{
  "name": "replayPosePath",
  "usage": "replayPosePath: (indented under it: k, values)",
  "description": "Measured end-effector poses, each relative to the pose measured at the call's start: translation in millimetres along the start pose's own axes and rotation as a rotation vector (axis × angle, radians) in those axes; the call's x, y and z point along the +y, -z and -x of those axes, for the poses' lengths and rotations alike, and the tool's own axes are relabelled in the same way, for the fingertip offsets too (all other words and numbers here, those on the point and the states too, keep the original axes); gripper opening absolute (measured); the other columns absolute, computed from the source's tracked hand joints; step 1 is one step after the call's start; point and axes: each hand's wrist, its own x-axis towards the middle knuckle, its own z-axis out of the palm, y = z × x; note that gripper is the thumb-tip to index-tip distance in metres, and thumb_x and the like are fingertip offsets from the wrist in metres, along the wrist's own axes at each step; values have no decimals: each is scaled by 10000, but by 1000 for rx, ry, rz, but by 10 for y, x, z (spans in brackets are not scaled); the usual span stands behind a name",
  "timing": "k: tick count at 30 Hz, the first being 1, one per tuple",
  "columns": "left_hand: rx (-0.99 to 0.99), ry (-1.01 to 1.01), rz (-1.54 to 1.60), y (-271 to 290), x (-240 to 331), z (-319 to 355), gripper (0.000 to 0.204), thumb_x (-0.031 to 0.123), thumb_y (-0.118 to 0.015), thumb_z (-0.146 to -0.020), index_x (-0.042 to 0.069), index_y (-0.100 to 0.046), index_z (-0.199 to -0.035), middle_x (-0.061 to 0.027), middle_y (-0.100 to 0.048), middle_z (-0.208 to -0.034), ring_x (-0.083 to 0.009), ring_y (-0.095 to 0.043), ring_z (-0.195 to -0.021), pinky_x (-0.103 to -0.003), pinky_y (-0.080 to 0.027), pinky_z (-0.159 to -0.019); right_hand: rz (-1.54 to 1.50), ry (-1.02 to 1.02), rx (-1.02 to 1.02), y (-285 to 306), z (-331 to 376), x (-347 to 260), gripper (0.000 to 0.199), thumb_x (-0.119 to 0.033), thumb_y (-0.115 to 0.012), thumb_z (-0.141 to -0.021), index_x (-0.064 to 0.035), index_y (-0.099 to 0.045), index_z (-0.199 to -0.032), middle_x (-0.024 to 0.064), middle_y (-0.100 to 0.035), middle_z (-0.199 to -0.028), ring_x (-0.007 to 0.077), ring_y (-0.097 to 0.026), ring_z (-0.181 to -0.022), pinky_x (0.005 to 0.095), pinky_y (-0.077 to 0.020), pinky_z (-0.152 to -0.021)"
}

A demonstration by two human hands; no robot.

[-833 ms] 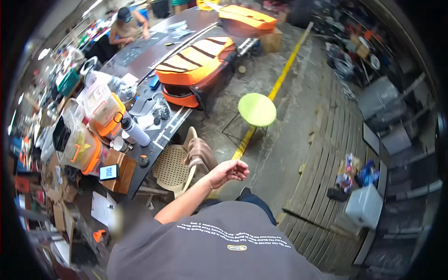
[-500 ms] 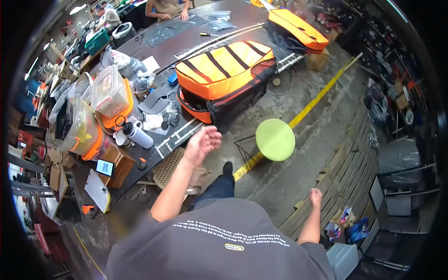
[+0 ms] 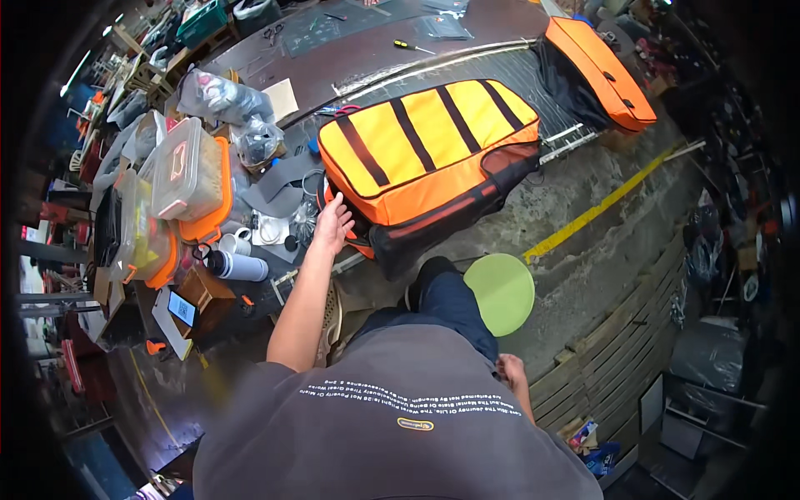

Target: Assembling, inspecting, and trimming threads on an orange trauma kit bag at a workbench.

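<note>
The dark surface [image 3: 333,62] stretches ahead of your left fingers [image 3: 337,206]. On it, the big orange bag [image 3: 442,137] with black stripes lies just beside and to the right of them; you cannot tell whether they touch it. A second orange bag [image 3: 596,71] sits well apart, farther right and ahead. The round green stool [image 3: 504,293] stands just ahead of your right fingers [image 3: 506,365]. Left of your left fingers are a clear plastic box [image 3: 187,158] and, closer to you, a bottle [image 3: 243,267]. Your left fingers are loosely spread; your right ones curl beside your leg, their grip unclear.
</note>
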Motion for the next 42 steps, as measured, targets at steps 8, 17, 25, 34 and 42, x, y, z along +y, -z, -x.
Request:
replayPosePath:
  k: [8, 17, 25, 34, 42]
  values:
    - [-39, 72, 59, 0, 26, -336, 471, 504, -683, -960, 176, -658, -1298, -20, -684, -1281, -207, -623, -1152, -445, -453, -1028, -40, 352, 101, 397, -914, -2437, 217, -310, -646, -1013, -99, -686, -1045, 4, -677, -837, 125, -622, -704, 274, -468, -552]
    - [104, -231, 346, -384, 195, -795, 619, 496, -567, -1035, 102, -500, -1509, -78, -570, -1497, -259, -551, -1359, -445, -416, -1168, -145, 773, -60, 852, -1912, -6051, 290, -320, -585, -1058, -86, -712, -1173, -16, -708, -959, 73, -623, -762, 234, -478, -633]
    - [418, 7, 127, -686, 817, -1188, 771, 646, -538, -978, 60, -531, -1479, -130, -599, -1448, -323, -625, -1253, -475, -517, -1062, 67, 444, -458, 384, -2626, -8227, 546, -497, -431, -1083, -56, -665, -1304, 45, -744, -1171, 109, -713, -888, 258, -558, -732]
    - [467, -14, 114, -925, 891, -1174, 710, 590, -491, -1009, 62, -527, -1481, -134, -603, -1440, -304, -646, -1226, -450, -536, -1043, -69, 363, -809, -287, -2717, -8695, 640, -500, -319, -1110, -18, -492, -1494, 133, -576, -1477, 250, -594, -1306, 400, -470, -1122]
    - [429, -153, 224, -625, 865, -868, 664, 530, -454, -1035, 63, -492, -1507, -141, -567, -1481, -341, -598, -1294, -482, -494, -1093, -133, 411, -870, -19, -2310, -8927, 585, -511, -429, -1088, -38, -613, -1378, 105, -695, -1317, 204, -686, -1159, 356, -537, -1028]
